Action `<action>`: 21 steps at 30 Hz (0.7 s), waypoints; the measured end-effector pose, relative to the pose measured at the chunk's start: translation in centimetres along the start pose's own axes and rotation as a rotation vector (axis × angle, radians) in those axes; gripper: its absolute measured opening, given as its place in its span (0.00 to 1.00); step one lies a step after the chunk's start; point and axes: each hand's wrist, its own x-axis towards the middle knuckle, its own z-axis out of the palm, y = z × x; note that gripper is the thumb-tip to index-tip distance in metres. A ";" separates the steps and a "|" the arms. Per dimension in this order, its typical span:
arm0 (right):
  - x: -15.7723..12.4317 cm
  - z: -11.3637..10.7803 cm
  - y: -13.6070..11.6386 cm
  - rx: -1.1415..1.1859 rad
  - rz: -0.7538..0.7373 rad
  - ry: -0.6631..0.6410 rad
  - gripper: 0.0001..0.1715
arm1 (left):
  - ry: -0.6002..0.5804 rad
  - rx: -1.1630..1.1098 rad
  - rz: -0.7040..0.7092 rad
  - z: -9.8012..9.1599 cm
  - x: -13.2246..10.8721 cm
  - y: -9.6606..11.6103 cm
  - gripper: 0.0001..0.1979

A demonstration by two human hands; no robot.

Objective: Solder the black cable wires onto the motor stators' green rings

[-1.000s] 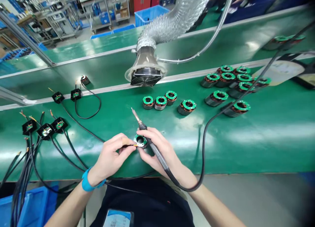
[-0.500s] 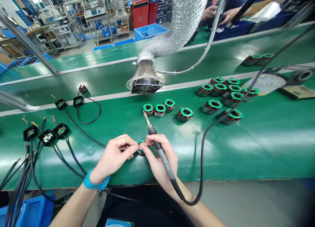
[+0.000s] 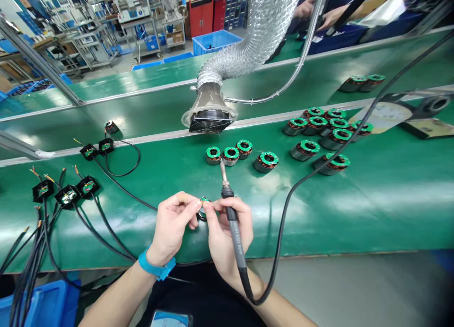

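My left hand (image 3: 173, 227), with a blue wristband (image 3: 156, 265), pinches a small stator with a green ring (image 3: 203, 208) from the left. Most of that stator is hidden by my fingers. My right hand (image 3: 229, 230) grips a soldering iron (image 3: 232, 220) by its black handle, with the metal tip (image 3: 223, 172) pointing up and away from the stator. Its fingertips touch the stator's right side. The iron's black cable (image 3: 280, 223) runs off to the upper right.
Several green-ringed stators (image 3: 266, 162) stand on the green workbench (image 3: 319, 213) ahead. Black connector pieces with cables (image 3: 67, 197) lie to the left, above a blue crate (image 3: 39, 303). A fume extractor (image 3: 209, 119) hangs overhead. A co-worker's hands (image 3: 312, 10) show beyond the far bench.
The soldering iron has swung more upright, its tip now further from the held stator. My fingers cover more of the stator. The view has tilted, shifting the bench and background.
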 end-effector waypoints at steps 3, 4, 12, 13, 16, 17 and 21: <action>-0.3 0.5 0.0 0.006 0.023 0.034 0.14 | 0.012 -0.040 -0.013 0.1 0.1 -0.2 0.12; -0.4 0.7 0.1 0.008 0.029 0.042 0.14 | 0.014 -0.052 -0.017 0.1 0.1 -0.3 0.11; 0.1 -0.5 0.8 -0.159 -0.260 -0.111 0.17 | 0.029 0.152 0.136 -0.8 0.8 0.3 0.06; 0.1 -1.2 0.8 -0.228 -0.292 -0.152 0.18 | 0.029 0.233 0.185 -1.0 0.8 0.5 0.06; 0.2 -2.8 1.1 -0.423 -0.301 -0.266 0.24 | 0.004 0.445 0.278 -1.8 0.8 1.0 0.05; 0.3 -3.1 1.2 -0.460 -0.280 -0.304 0.25 | -0.013 0.490 0.284 -2.0 0.7 1.0 0.05; 0.7 -3.4 1.7 -0.471 -0.202 -0.431 0.24 | -0.054 0.579 0.307 -2.5 0.6 0.8 0.05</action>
